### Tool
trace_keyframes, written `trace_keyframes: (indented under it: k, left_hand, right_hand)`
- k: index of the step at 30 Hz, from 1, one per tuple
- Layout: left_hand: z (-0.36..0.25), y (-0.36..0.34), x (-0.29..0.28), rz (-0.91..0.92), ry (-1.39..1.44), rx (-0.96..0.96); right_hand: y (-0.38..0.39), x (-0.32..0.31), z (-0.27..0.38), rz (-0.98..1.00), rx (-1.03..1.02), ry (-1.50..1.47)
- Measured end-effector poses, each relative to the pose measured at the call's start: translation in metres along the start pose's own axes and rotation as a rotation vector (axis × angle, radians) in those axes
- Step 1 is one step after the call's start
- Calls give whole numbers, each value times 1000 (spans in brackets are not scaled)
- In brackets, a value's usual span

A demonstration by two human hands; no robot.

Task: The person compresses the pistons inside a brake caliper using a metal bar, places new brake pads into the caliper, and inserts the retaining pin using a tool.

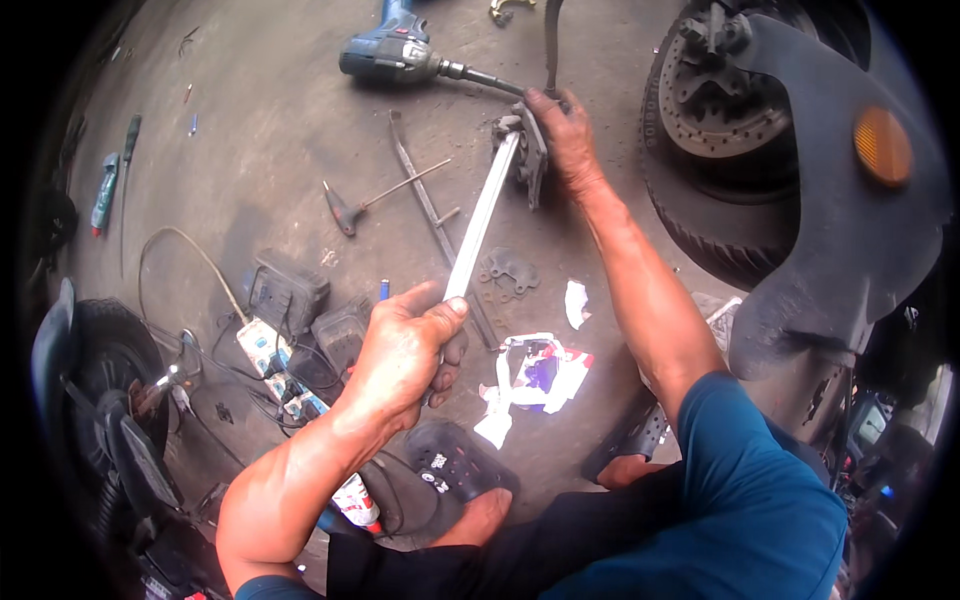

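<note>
My left hand (405,345) is closed round the near end of a long silver wrench (483,220). The wrench slants away from me, and its far end meets a dark, dirty brake caliper (533,160). Round the caliper's upper right side my right hand (568,140) is closed, its fingers partly hidden. A black hose (551,45) rises from near that hand to the top edge. Just left of it lies a blue and black cordless impact wrench (390,55), its long socket bit pointing at the caliper.
At right stands a scooter wheel with a brake disc (725,105) and dark fender (840,230). A T-handle tool (348,212), pry bar (420,185), metal plate (512,268) and torn packaging (535,375) lie on the floor. A power strip (268,350) with cables sits at left.
</note>
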State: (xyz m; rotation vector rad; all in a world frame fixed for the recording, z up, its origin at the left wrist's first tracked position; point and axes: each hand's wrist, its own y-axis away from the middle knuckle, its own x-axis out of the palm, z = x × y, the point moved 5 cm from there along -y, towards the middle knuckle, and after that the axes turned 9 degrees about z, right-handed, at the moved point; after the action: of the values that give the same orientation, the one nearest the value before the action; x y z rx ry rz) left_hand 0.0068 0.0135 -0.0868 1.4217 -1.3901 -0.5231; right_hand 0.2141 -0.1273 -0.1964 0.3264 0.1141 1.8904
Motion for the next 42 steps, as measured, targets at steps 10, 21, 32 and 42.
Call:
trace_keyframes:
  k: [10,21,32,42]
  left_hand:
    - [10,-19,-32,73,-47,-47]
    - [-11,-15,-55,-55,-372,98]
    - [44,-14,-8,-78,-93,259]
    - [36,-16,-11,-81,-197,230]
  right_hand:
    - [-9,-7,-15,117,12,7]
    - [-10,-10,-22,77,121,-108]
    - [-18,-17,-25,-87,-32,122]
    - [-13,-15,-17,-94,-74,256]
